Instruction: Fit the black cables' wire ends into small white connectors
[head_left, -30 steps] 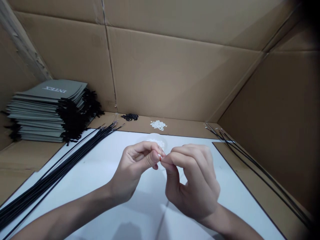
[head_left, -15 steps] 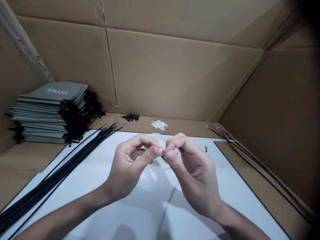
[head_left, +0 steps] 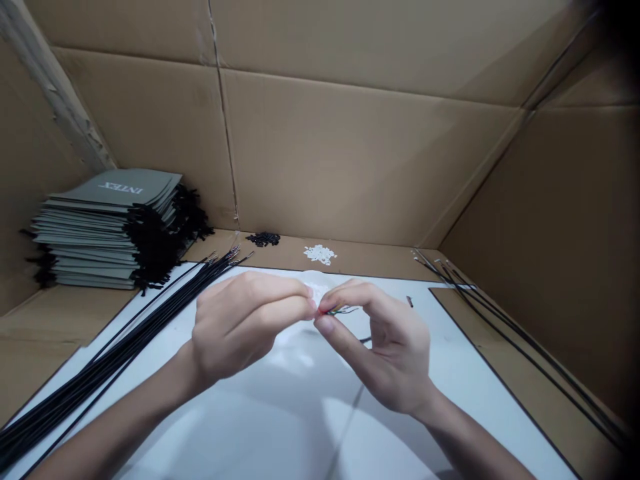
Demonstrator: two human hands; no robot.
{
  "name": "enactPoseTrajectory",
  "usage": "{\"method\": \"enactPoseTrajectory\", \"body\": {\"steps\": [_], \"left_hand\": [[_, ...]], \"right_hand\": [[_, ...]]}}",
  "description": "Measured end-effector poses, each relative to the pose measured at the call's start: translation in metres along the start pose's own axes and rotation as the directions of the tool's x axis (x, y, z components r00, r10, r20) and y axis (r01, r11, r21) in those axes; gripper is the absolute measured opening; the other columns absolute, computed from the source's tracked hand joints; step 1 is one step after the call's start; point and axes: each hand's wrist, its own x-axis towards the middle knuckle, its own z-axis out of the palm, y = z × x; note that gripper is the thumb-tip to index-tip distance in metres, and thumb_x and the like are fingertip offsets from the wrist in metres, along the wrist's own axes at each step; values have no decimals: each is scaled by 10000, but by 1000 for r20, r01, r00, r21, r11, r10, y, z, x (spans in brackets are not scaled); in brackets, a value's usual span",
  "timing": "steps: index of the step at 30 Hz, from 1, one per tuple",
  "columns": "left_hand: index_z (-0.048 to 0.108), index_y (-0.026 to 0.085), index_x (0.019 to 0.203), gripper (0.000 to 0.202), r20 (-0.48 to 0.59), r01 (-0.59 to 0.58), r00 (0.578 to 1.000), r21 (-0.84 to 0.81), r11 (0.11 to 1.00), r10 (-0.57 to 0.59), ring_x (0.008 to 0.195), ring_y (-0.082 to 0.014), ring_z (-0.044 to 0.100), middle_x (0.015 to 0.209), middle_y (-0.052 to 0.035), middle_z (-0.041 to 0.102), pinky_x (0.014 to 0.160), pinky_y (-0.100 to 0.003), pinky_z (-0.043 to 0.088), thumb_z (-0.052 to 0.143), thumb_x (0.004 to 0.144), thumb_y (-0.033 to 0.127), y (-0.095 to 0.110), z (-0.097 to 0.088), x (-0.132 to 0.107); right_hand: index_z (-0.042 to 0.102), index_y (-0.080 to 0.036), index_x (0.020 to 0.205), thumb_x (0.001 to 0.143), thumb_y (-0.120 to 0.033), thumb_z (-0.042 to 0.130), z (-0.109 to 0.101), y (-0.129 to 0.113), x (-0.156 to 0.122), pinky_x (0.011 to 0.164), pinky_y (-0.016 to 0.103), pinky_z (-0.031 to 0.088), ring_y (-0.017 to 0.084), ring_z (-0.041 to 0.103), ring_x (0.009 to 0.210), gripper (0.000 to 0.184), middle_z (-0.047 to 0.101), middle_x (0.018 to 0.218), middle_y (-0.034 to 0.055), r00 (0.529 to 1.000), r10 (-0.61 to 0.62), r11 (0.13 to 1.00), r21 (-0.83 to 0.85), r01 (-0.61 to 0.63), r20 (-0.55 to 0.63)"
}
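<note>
My left hand (head_left: 240, 327) is turned with its back to me, fingertips pinched together at the middle of the view. What they close on is hidden. Touching them from the other side, my right hand (head_left: 395, 347) pinches thin coloured wires (head_left: 345, 310) between thumb and forefinger. Something red shows at that pinch, with green and yellow strands sticking out to the right. A bit of dark cable (head_left: 366, 340) shows beside my right palm. Just behind the fingertips lies a round white dish (head_left: 314, 275), partly covered by the hands.
Behind the hands lie a pile of small white pieces (head_left: 321, 254) and a pile of small black pieces (head_left: 263, 239). A bundle of black cables (head_left: 125, 340) runs along the left; several more cables (head_left: 520, 340) lie right. Grey INTEX sheets (head_left: 95, 230) are stacked before cardboard walls (head_left: 370, 160).
My left hand has rolled over so its back now faces me. The coloured strands have come into view at my right fingertips, and the view has tilted slightly.
</note>
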Motion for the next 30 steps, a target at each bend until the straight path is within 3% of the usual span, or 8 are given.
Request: {"method": "enactPoseTrajectory", "body": {"steps": [3,19,26,30], "left_hand": [[644,218,961,173,28,-31,999,67,997,29,718,-114,714,844,-2,774,679,-205,588,571,927,64,-4,-3,1],[676,164,935,67,86,-146,987,99,984,137,714,-147,731,876,-61,786,641,-229,584,673,879,127,-11,-7,6],[697,239,850,206,144,-170,978,114,979,153,710,-137,749,855,-10,802,631,-209,601,565,943,112,-11,-11,13],[698,255,789,184,156,-235,966,211,949,205,697,-148,740,882,10,803,675,-235,610,653,883,104,-15,-14,13]], "right_hand": [[634,-214,950,906,-88,649,1,1,-2,670,296,553,149,648,756,134,689,825,0,999,-40,999,-24,40,4],[658,-220,929,932,-178,673,1,4,-1,627,266,523,124,612,702,44,666,807,-10,991,123,989,77,-126,47],[653,-209,920,942,-211,660,3,4,-1,522,237,510,100,581,604,23,632,807,-7,976,206,961,174,-216,69],[650,-211,912,949,-263,659,3,6,-1,468,223,449,90,484,548,65,567,725,-26,954,283,938,178,-297,103]]}}
